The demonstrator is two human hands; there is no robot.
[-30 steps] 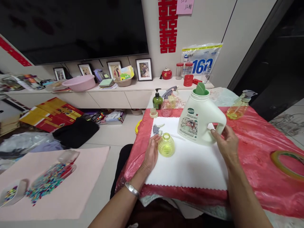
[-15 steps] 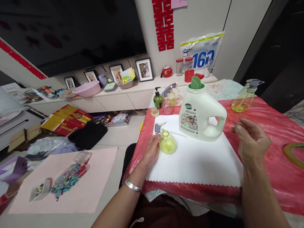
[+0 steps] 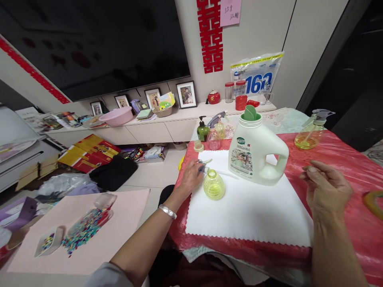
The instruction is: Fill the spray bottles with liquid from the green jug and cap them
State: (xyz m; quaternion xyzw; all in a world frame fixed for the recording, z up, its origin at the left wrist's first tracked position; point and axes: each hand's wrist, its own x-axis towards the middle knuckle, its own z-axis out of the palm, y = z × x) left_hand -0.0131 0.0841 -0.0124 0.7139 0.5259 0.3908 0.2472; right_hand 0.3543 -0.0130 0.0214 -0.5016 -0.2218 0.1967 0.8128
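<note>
Counter (image 3: 338,159) carries red cloth and white mat (image 3: 248,207); low shelf with photo frames behind. Left hand (image 3: 191,177), fingers closing on grey trigger sprayer head (image 3: 202,164) beside yellow spray bottle (image 3: 214,184). Right hand (image 3: 327,191) hovers, fingers loosely curled, empty, near white detergent jug (image 3: 255,149)

Glossy red plastic sheet (image 3: 335,159) covers the desk; matt white cloth (image 3: 248,207); smooth opaque plastic jug (image 3: 254,153); translucent yellow bottle (image 3: 214,185).

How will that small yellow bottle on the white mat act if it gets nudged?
The small yellow bottle looks squat and wide-based, so it probably slides rather than tips. It seems clear, thin plastic, likely light. Its neck is open, so any liquid inside could spill if it tips.
</note>
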